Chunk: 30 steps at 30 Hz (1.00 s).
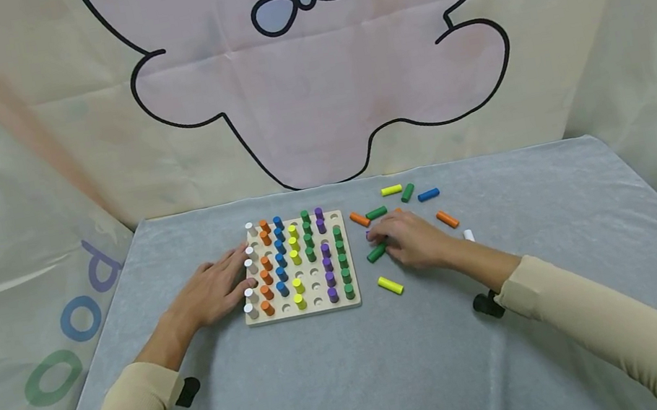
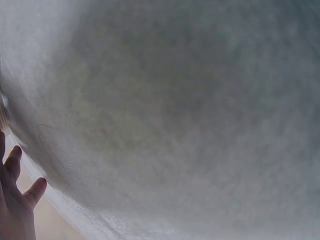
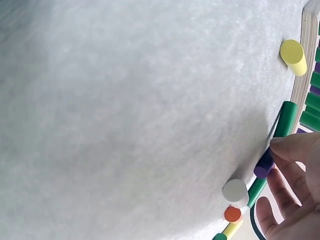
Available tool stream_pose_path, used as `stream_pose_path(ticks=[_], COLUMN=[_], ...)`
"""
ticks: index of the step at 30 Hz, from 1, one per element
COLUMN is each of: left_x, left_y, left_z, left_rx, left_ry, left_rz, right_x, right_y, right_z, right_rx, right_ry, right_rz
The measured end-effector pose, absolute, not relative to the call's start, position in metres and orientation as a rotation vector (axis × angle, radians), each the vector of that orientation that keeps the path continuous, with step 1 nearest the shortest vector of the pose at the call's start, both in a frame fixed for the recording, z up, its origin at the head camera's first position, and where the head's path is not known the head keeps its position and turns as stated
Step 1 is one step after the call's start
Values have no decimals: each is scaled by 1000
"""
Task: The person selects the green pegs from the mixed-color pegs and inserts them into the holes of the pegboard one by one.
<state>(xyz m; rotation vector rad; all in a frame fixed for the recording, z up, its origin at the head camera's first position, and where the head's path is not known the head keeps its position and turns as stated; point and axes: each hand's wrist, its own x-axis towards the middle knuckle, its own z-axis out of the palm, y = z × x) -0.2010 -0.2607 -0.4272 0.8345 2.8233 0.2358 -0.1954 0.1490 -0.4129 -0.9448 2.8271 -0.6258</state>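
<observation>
A pale pegboard (image 1: 304,314) lies on the cloth, holding columns of white, orange, blue, yellow, green and purple pegs. Along its left edge rests my left hand (image 1: 212,293), fingers extended and the thumb near the white pegs. To the right of the board, my right hand (image 1: 412,240) is low among loose pegs. Its thumb and fingers pinch a purple peg (image 3: 263,166), clearest in the right wrist view. Close by lie a green peg (image 1: 376,253) and a yellow peg (image 1: 391,285). The left wrist view shows mostly cloth, with some fingers (image 2: 35,192) at its edge.
More loose pegs lie behind and right of my right hand: a blue peg (image 1: 429,194), an orange peg (image 1: 447,218), a white peg (image 1: 469,235) and several others. Grey-blue cloth (image 1: 347,385) covers the table. A printed curtain (image 1: 301,122) hangs behind it.
</observation>
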Motion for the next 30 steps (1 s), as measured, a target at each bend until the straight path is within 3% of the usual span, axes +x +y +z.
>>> stream_pose_path(ticks=[30], left_x=[-201], left_y=[-260], left_z=[-427], left_rx=[815], left_ry=[2827], left_rz=[221], right_x=[-200], right_y=[143], right_z=[-397], right_rx=[-829], right_ry=[2773], right_rz=[-793])
